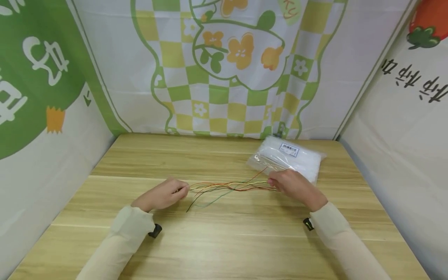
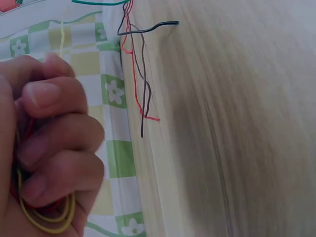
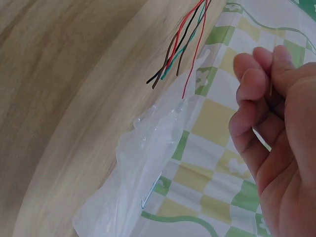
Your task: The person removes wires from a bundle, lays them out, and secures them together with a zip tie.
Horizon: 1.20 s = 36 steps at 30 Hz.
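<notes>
Several thin wires (image 1: 241,189), red, black, brown, green and yellow, stretch loosely between my two hands above the table. My left hand (image 1: 166,194) grips yellow and red wires; in the left wrist view, yellow loops (image 2: 70,217) bulge from below its curled fingers. Thumb and fingertips of my right hand (image 1: 294,184) pinch a yellow wire (image 3: 270,90), mostly covered by the fingers in the right wrist view. Free ends of red, black, brown and green wires (image 3: 170,61) hang apart from that hand. On the left, a black end and a green end dangle loose.
A clear plastic bag (image 1: 302,155) of white material, with a barcode label, lies at the back right of the wooden table (image 1: 224,241), just behind my right hand. Patterned cloth (image 1: 217,93) hangs along the back, and printed cloths stand at both sides.
</notes>
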Each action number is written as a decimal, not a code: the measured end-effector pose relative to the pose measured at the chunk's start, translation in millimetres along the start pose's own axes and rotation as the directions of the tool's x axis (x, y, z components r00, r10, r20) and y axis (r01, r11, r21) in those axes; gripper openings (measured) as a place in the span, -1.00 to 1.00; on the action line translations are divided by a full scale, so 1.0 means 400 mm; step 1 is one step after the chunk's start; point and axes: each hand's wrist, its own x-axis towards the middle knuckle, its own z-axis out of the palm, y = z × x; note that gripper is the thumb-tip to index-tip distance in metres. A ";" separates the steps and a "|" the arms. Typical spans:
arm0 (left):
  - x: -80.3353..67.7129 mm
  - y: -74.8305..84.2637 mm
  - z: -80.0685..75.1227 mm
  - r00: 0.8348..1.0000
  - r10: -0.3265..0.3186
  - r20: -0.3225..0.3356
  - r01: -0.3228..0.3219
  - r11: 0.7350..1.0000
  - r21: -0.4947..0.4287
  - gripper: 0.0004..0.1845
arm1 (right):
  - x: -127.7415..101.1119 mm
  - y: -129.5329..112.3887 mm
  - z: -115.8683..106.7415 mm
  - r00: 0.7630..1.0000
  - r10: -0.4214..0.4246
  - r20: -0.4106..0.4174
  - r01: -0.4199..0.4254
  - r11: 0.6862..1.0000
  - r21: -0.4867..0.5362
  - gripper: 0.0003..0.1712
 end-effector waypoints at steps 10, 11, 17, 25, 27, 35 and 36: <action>0.021 0.010 -0.006 0.993 -0.109 0.039 0.108 0.994 0.025 -0.55 | 0.024 -0.005 0.009 0.997 0.055 0.060 -0.054 0.998 -0.023 -0.71; 0.022 0.010 -0.008 0.993 -0.115 0.039 0.114 0.993 0.027 -0.55 | 0.027 -0.006 0.008 0.996 0.061 0.068 -0.060 0.998 -0.020 -0.70; 0.028 0.007 -0.012 0.990 -0.136 0.038 0.134 0.990 0.048 -0.55 | 0.040 -0.002 0.008 0.988 0.096 0.120 -0.095 0.995 -0.013 -0.65; 0.031 0.007 -0.006 0.993 -0.115 0.039 0.112 0.992 0.057 -0.56 | 0.054 0.019 0.034 0.982 0.103 0.156 -0.102 0.995 -0.017 -0.57; 0.032 0.003 -0.003 0.993 -0.108 0.040 0.106 0.993 0.061 -0.55 | 0.056 0.022 0.040 0.981 0.103 0.163 -0.101 0.995 -0.016 -0.55; 0.031 -0.010 0.008 0.992 -0.105 0.066 0.103 0.994 0.036 -0.52 | 0.058 0.020 0.057 0.984 0.091 0.154 -0.083 0.995 -0.054 -0.65; 0.031 -0.010 0.009 0.993 -0.102 0.067 0.100 0.995 0.031 -0.52 | 0.058 0.020 0.059 0.985 0.088 0.146 -0.080 0.995 -0.057 -0.66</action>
